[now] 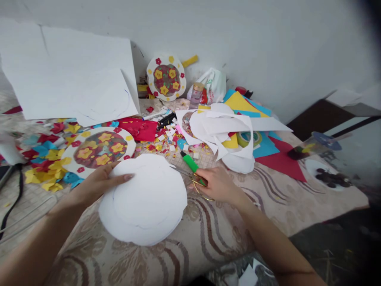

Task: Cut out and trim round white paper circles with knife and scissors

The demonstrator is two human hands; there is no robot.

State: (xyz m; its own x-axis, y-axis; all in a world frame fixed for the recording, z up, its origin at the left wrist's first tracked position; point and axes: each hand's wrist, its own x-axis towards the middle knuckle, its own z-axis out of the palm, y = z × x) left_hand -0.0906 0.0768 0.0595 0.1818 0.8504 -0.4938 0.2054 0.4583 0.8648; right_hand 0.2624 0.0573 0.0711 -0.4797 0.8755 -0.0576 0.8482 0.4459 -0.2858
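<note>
A round white paper cutout (147, 202) with a wavy edge and faint pencil curves is pinched at its upper left by my left hand (108, 180), thumb on top. My right hand (218, 183) is closed on a pair of scissors (182, 171) with gold-coloured handles. The blades point left, close to the paper's upper right edge; whether they touch it I cannot tell. A green marker (190, 163) with a dark end lies beside my right fingers, partly hidden by them. Behind my left hand is a flower-decorated disc (99, 150) with a white border.
White paper offcuts (220, 124) and coloured sheets (281, 157) lie at centre right. Folded paper flowers (49, 157) cover the left side. A second decorated disc (166, 78), a lidded jar (196, 96) and large white board (68, 75) stand at the back. A cup (306, 147) lies far right.
</note>
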